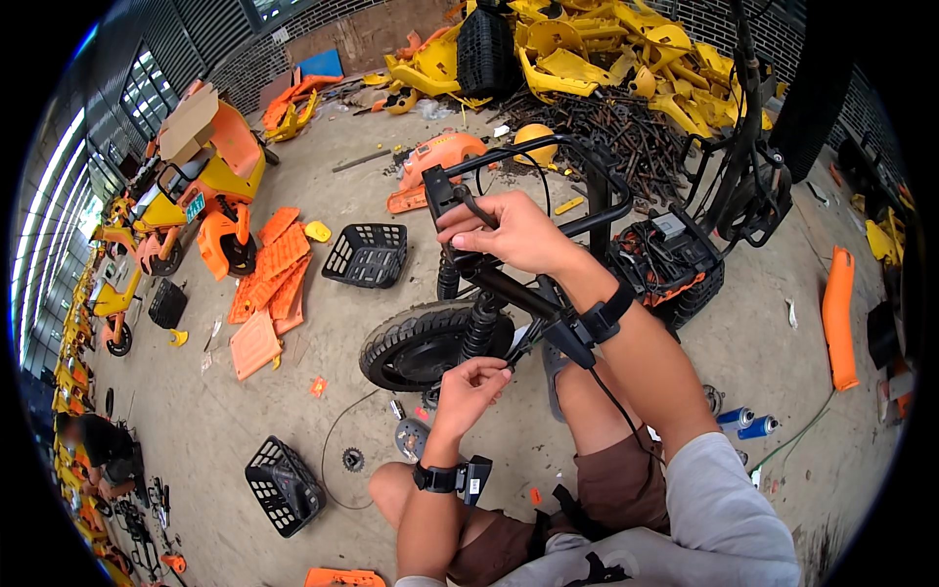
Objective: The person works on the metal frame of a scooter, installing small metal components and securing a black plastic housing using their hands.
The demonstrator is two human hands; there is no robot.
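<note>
Black tubular steel handlebar (548,157) of a stripped scooter frame is gripped closed by the right hand (509,235). Below it, a thin black cable (523,338) is pinched in the left hand (469,386). Body panels appear already removed; front wheel (421,342) and wiring remain attached.

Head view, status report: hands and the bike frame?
Right hand gripping black handlebar. Left hand pinching thin cable by front wheel. Nothing blocking.

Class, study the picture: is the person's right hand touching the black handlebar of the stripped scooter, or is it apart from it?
Touching. The head view shows the right hand closed round the black handlebar, fingers wrapped over the bar with no gap.
</note>
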